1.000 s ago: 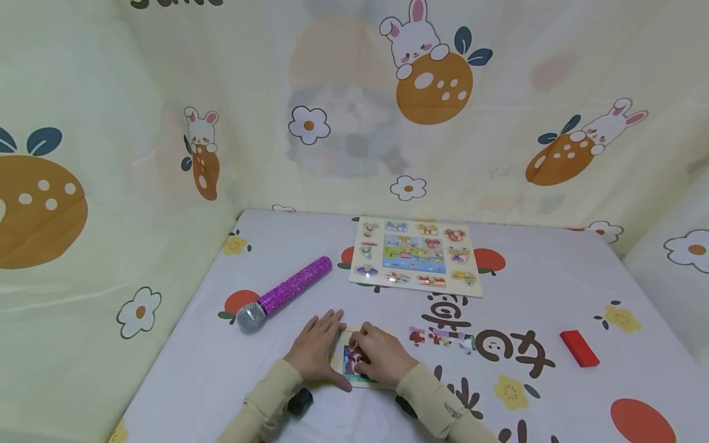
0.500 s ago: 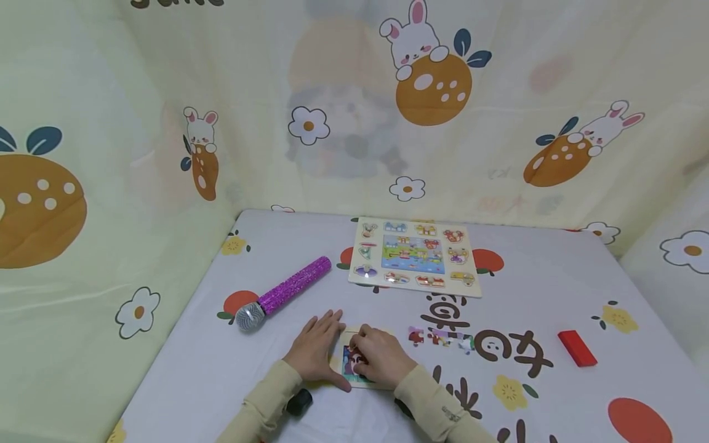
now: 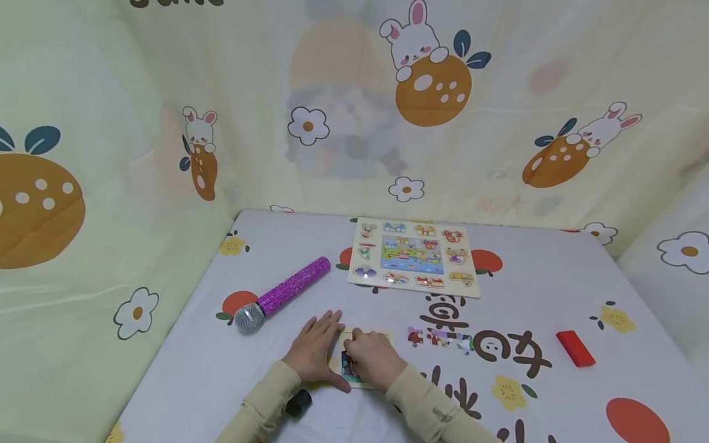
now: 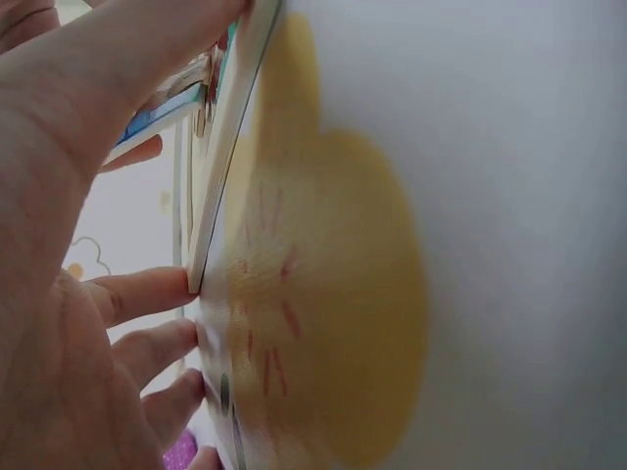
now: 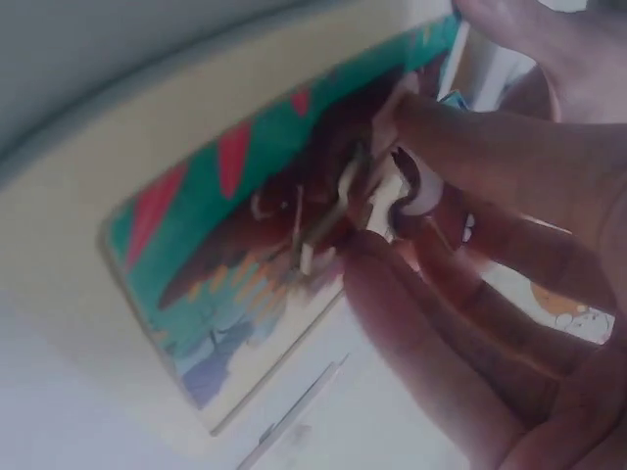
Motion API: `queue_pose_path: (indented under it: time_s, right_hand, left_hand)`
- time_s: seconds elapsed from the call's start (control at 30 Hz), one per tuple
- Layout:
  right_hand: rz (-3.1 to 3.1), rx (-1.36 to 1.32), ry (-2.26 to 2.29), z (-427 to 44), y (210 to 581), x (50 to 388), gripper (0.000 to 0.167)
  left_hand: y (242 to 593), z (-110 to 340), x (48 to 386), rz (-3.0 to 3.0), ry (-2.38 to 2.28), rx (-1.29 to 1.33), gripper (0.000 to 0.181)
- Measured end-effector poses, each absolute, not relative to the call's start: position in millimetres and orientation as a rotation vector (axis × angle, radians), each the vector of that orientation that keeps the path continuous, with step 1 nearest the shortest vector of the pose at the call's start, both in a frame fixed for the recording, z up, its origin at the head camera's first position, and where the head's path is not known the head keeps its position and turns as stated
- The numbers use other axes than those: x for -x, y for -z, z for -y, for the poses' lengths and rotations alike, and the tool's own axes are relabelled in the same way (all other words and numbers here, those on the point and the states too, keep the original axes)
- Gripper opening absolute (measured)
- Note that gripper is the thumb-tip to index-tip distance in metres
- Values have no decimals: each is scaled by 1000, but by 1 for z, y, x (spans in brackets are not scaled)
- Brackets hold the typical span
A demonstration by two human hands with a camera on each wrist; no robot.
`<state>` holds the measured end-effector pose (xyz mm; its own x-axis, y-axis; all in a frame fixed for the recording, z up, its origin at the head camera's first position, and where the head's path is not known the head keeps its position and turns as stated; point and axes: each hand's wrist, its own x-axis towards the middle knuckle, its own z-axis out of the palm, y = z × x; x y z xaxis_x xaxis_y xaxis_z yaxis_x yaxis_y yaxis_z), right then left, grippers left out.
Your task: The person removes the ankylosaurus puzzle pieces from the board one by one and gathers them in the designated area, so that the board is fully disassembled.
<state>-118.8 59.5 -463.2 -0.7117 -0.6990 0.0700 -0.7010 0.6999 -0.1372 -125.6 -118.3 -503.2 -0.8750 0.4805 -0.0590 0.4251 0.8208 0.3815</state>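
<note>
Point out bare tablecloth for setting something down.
Free: between the picture board and the red block; also nearer than the microphone, left of the left sleeve. Crowded: around the left grip, right grip and small puzzle board, with loose pieces just right.

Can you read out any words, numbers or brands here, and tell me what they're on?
None can be read for certain.
Curtain, top left: dark lettering, cut off by the picture's edge.
Curtain, right of centre: faint marks, too blurred.
Tablecloth: large brown characters, not surely readable.
Right sleeve: tiny print, too small.
</note>
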Motion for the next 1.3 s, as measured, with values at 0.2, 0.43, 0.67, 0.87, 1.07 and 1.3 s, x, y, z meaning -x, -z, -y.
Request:
queue_pose_path:
  time_s: [0.2,0.43,0.67,0.87,1.07,1.3]
  right_hand:
    - [2881,-1204,-156,-60,466,117,12]
    - [2874,-1215,-78,-65,472,115,21]
    - [2769,-1229,66,-66,480,113,34]
    - [2854,-1234,8,-65,476,113,30]
    - [2926,-1246,-241,-65,471,117,15]
    - [2869,-1279,-365,-66,473,119,13]
  left_hand:
    - [502,118,125,-2849,-542,-716,115]
    - [501,117,124,-2833,-542,-701,115]
    - [501,117,125,-2847,-513,-699,116]
    - [500,117,125,-2844,-515,-690,116]
    - [500,117,124,-2844,-528,-694,116]
    - [501,117,125,-2854,-536,-713,115]
